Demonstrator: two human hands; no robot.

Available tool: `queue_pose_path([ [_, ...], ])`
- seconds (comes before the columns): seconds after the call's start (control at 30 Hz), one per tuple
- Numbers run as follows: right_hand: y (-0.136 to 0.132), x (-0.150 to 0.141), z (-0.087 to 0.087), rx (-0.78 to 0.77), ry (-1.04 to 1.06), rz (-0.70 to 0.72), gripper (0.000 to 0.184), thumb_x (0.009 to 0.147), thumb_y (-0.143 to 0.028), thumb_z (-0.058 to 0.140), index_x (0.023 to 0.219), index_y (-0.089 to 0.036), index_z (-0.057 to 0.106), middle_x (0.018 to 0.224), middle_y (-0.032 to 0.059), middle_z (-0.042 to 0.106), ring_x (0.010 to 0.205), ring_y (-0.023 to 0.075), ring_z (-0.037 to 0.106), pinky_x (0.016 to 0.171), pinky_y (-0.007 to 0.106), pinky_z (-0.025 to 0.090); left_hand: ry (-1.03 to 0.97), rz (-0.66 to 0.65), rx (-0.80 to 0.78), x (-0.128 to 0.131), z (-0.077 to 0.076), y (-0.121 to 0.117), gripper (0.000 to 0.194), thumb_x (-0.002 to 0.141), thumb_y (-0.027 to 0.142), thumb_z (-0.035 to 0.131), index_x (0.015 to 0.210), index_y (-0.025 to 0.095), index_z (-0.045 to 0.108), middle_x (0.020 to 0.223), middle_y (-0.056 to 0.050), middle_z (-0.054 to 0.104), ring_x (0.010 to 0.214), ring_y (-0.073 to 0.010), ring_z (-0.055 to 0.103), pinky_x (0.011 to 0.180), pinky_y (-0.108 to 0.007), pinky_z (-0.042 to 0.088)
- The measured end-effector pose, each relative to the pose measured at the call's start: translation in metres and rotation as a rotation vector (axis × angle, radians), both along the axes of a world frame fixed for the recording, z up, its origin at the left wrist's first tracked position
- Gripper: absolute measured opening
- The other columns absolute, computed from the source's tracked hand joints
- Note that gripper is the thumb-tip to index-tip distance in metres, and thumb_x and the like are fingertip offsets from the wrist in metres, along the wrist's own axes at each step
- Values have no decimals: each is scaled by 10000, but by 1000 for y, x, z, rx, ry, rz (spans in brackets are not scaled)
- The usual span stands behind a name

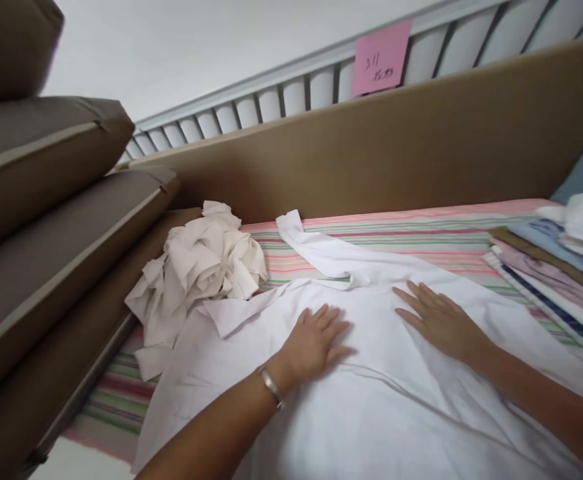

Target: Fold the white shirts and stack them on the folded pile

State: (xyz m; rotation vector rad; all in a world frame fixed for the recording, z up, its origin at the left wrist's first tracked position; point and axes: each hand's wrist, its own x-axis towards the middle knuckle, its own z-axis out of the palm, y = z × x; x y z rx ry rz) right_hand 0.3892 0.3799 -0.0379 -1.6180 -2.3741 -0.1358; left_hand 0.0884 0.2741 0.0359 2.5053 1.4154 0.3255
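Note:
A large white cloth (291, 427) lies spread over a striped sheet (411, 233), with a few creases and a fold across its middle. One narrow strip of it reaches up toward the back board. My left hand (316, 340), a silver bracelet at its wrist, rests flat on the cloth with fingers spread. To the right, my right hand (436, 320) also lies open on the cloth, palm down. Neither hand grips anything. Whether the white cloth is a garment or plain fabric, I cannot tell.
A crumpled heap of cream cloth strips (196, 260) sits on the left, beside stacked brown cushions (61, 267). Folded clothes (561, 260) are piled at right. Behind stands a brown board (371, 147), with a pink note (381, 59) above it on a slatted rail.

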Motion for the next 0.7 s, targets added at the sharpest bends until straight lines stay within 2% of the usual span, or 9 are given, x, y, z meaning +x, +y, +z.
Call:
queue_pose_path([
  [0.07,-11,-15,9,25,8,-39,499,871,-452,334,1282,-222,499,1394,142,400,1299,312,327,1007,524,303,22,84,10,-37,-2,-19,502,876,520,320,1340,332,352,1449,-22,340,1348,-213,258,1080,-507,251],
  [0.13,-32,-43,25,30,20,30,492,882,-441,312,1288,-228,488,1406,123,387,1303,294,326,1018,526,298,25,240,32,-71,-4,-25,498,887,463,344,1332,245,393,1423,-80,380,1314,-213,326,1075,-448,294],
  [0.23,-57,-89,42,-109,4,428,480,900,-465,296,1351,-325,382,1459,18,306,1338,211,268,1071,447,268,-9,237,65,-103,-6,-16,485,884,434,379,1316,219,422,1397,-76,420,1283,-192,373,1073,-380,317],
  [0.3,-54,-108,47,-210,-42,555,469,905,-476,293,1357,-368,352,1466,-16,286,1346,199,248,1083,446,247,-3,167,51,-119,-3,-8,466,878,431,400,1308,253,432,1379,-42,449,1266,-175,398,1069,-357,324],
  [0.4,-33,-119,50,-237,-98,249,482,901,-444,319,1355,-296,383,1445,49,329,1336,249,266,1061,511,246,44,233,-20,-141,10,1,435,885,360,403,1305,251,433,1316,-29,522,1186,-155,485,1022,-321,376],
  [0.47,-29,-126,53,-200,-105,80,478,898,-399,339,1342,-240,416,1431,92,349,1331,267,275,1053,520,250,62,362,73,-153,20,4,429,883,287,396,1308,233,428,1329,-44,507,1215,-175,454,1042,-367,342],
  [0.53,-39,-138,55,-198,-95,229,459,898,-402,350,1334,-278,423,1444,64,327,1338,245,264,1069,492,236,53,451,253,-162,26,4,422,882,244,376,1299,215,439,1362,-63,468,1271,-192,382,1066,-409,288],
  [0.63,-55,-160,54,-243,-57,590,452,903,-468,332,1346,-386,362,1470,-13,272,1352,203,230,1092,460,209,110,353,298,-173,20,0,409,882,259,374,1281,238,460,1365,-51,466,1287,-182,360,1065,-408,284],
  [0.7,-52,-171,52,-234,-54,534,464,907,-469,320,1357,-360,355,1468,14,279,1348,215,241,1088,475,208,184,325,195,-183,12,-4,409,876,268,384,1277,264,461,1376,-35,454,1296,-200,352,1054,-446,292],
])
